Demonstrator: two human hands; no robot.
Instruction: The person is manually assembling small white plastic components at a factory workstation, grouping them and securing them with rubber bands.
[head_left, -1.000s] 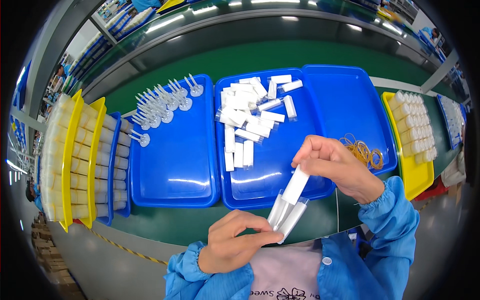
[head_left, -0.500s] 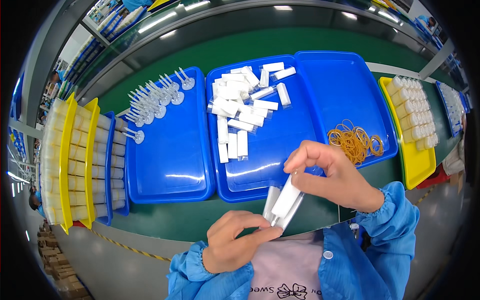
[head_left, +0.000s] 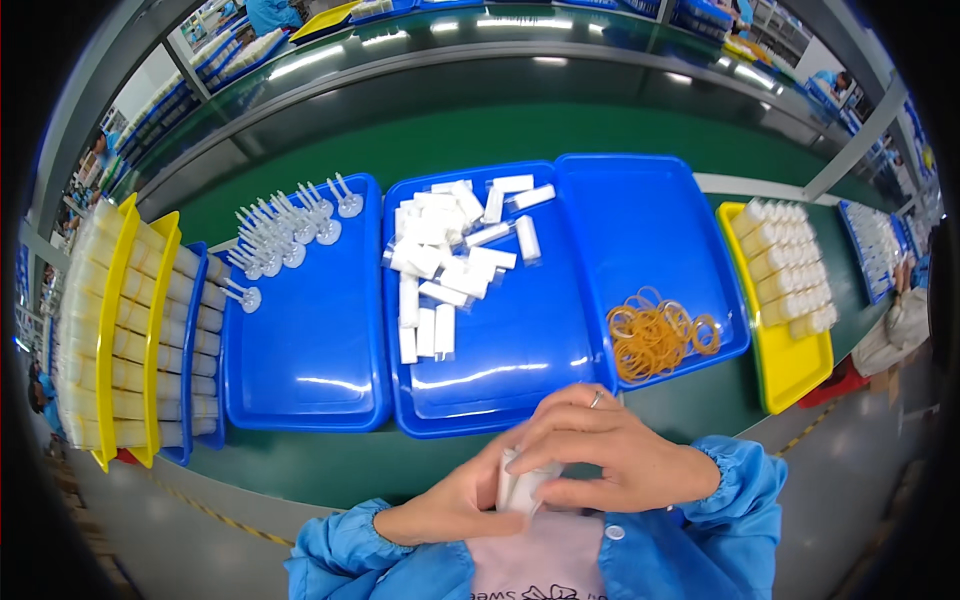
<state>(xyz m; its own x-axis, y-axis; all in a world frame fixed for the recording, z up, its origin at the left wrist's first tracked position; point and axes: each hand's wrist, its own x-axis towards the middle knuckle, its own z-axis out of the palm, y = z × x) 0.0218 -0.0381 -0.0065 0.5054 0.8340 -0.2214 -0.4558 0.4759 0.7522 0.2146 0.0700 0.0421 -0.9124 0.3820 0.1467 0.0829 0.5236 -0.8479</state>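
Observation:
My left hand [head_left: 455, 503] and my right hand [head_left: 605, 452] meet close to my body, in front of the middle tray. Between them is a small bundle [head_left: 521, 487] of a white block and translucent plastic pieces. The left fingers and thumb grip it from below and the left side. From above, the right hand closes over it, its fingers hiding the top and part of the right side. Slight blur hides how the pieces sit together. White blocks in clear wrappers [head_left: 470, 275] lie heaped in the middle blue tray [head_left: 480, 400], beyond my hands.
Clear round-based stems [head_left: 290, 232] lie in the left blue tray [head_left: 310, 400]. Tan rubber bands [head_left: 655, 340] are piled in the right blue tray [head_left: 640, 220]. Yellow and blue trays of white tubes [head_left: 130, 340] stand far left. A yellow tray [head_left: 795, 365] holds white bundles at right.
My right hand has moved left and over the bundle, closing in on the left hand. The bundle now stands more upright and is mostly covered. The whole view has shifted.

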